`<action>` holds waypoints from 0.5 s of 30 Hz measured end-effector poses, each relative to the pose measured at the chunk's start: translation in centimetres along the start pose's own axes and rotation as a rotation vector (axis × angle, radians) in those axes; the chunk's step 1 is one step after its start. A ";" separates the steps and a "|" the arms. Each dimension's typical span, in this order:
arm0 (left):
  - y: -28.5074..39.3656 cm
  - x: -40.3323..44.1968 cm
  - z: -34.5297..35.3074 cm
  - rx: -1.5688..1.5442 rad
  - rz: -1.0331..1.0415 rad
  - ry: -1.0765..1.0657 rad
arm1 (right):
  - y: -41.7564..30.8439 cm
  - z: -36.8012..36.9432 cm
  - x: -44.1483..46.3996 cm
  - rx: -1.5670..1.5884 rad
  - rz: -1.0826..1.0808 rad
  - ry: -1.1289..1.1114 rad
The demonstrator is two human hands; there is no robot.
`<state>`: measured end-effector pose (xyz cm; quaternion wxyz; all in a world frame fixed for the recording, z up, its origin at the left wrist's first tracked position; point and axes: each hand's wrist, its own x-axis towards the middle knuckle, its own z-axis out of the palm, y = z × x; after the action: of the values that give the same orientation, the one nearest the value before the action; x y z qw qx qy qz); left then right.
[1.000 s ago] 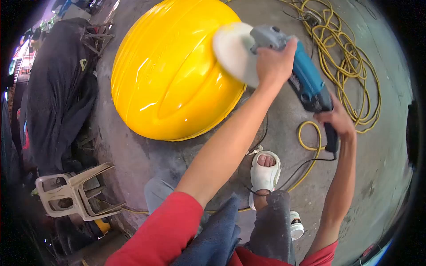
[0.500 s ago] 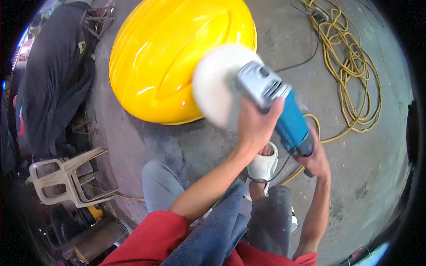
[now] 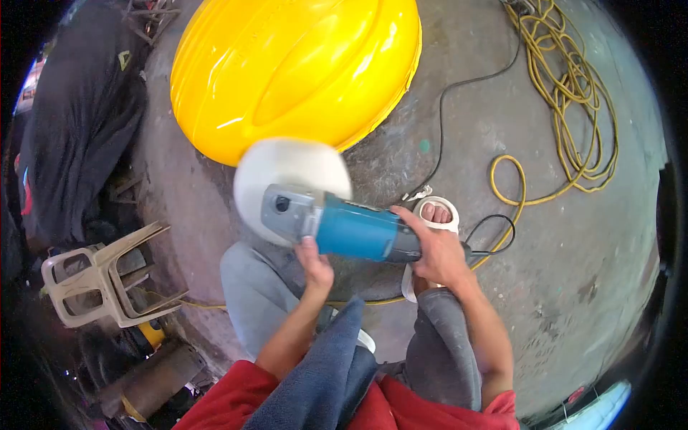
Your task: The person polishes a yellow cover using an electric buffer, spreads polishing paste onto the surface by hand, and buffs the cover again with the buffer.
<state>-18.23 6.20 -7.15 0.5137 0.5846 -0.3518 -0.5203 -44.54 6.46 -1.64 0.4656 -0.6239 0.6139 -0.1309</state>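
Note:
A blue power polisher (image 3: 357, 231) with a grey head lies level across the view, held by both hands. Its round white pad (image 3: 290, 172) overlaps the lower edge of a glossy yellow shell (image 3: 301, 72); whether they touch cannot be told. My left hand (image 3: 315, 266) grips the underside near the grey head, its fingers partly hidden by the tool. Around the dark rear handle wraps my right hand (image 3: 438, 251). A blue cloth (image 3: 322, 365) hangs over the red shirt between my arms.
A coiled yellow cable (image 3: 566, 93) lies on the floor at right, joined to a thin black cord (image 3: 442, 107). At left are a beige plastic chair (image 3: 107, 276) and a dark-draped object (image 3: 82, 129). My sandalled foot (image 3: 437, 213) is beside the tool.
The polisher has swung from the shell's right side down and left to its lower edge, turning nearly level. Both hands moved with it, and the shell sits higher in view.

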 end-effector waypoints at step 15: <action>4.7 4.0 22.5 0.660 -0.021 -0.317 | 9.9 -1.6 -3.3 0.832 0.284 0.258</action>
<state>-38.65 -3.93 -1.99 0.2310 0.6347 -0.5698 -0.4681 -52.78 10.57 -6.79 0.6096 -0.2720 0.6416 -0.3780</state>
